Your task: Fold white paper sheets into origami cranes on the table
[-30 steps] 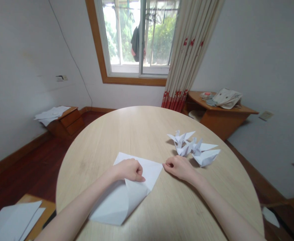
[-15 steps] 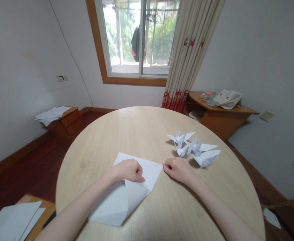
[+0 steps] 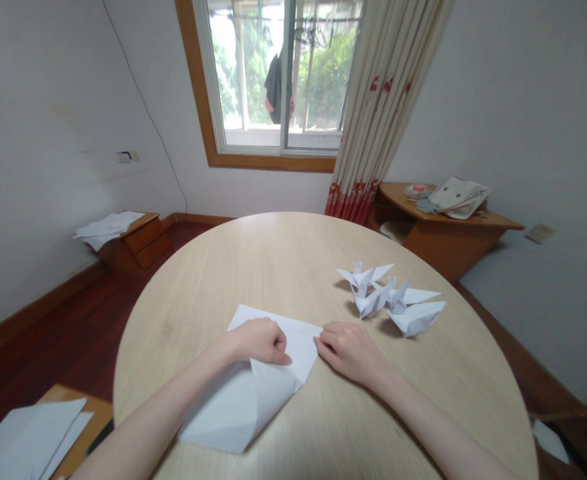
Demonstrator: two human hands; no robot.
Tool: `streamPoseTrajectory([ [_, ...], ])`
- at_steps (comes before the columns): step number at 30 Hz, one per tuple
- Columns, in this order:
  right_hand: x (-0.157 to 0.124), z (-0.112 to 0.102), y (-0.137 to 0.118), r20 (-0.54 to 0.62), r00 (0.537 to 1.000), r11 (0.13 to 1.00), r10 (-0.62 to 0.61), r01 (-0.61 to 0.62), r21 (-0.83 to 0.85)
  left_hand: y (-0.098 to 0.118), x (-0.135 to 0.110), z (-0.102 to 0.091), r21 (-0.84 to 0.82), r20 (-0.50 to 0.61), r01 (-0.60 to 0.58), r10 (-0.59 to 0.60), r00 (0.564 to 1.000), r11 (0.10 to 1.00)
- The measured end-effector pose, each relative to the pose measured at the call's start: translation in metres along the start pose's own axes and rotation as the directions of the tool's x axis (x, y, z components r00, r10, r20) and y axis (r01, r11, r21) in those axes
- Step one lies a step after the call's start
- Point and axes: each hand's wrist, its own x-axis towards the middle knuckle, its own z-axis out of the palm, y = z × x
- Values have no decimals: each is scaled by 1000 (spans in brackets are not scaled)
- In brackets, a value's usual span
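Paper (image 3: pixel 276 390), white and partly folded, lies on the round wood-grain table (image 3: pixel 253 260), on the side nearest the wearer and left of its middle. Its long axis runs obliquely, from the near-left end up to a sharp corner at the far right. That corner points toward the right hand (image 3: pixel 348 350). A second corner points away from the wearer, toward the window (image 3: pixel 308 73); a third points back toward the wearer. A flap is turned over on the near half, its free tip beside the left thumb.

Left hand (image 3: pixel 262 340): curled into a loose fist, resting on the sheet, thumb at the flap edge; whether it grips the flap cannot be told. Right hand: fingers half curled, palm down, fingertips at the right-hand corner; whether the corner is pinched cannot be told.

Folded paper birds (image 3: pixel 373 303) stand grouped just beyond the right hand. Paper and birds show plain white faces. Curtain (image 3: pixel 368 120) carries red printed motifs. Dark marks on the pale cloth item (image 3: pixel 458 198) are too small to read.
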Motion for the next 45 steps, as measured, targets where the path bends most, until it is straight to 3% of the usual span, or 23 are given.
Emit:
streamPoseTrajectory([
  [4, 0, 0, -7, -116, 991, 969, -67, 93, 231, -2, 1, 1, 1, -4, -13, 13, 1000, 1000],
  [8, 0, 2, -10, -38, 999, 862, -34, 49, 504, -3, 1, 1, 6, 1, -27, 27, 1000, 1000],
  [12, 1, 5, -11, 21, 1000, 813, -13, -2, 582, 0, -1, 0, 32, -5, -42, 43, 999, 999],
  [25, 3, 12, -5, 13, 998, 805, 64, -59, 590, 5, -14, -11, 57, -64, -17, 21, 998, 998],
  [31, 4, 12, -4, 26, 991, 834, 131, -124, 538, -3, -15, -7, 165, -151, -135, 160, 975, 977],
  [37, 4, 14, -2, -13, 996, 868, 88, -70, 491, -9, -20, -4, 276, -87, -135, 164, 983, 952],
  [45, 2, 6, 1, -37, 999, 906, -5, 20, 423, -13, -14, 5, 226, 18, -82, 80, 997, 971],
])
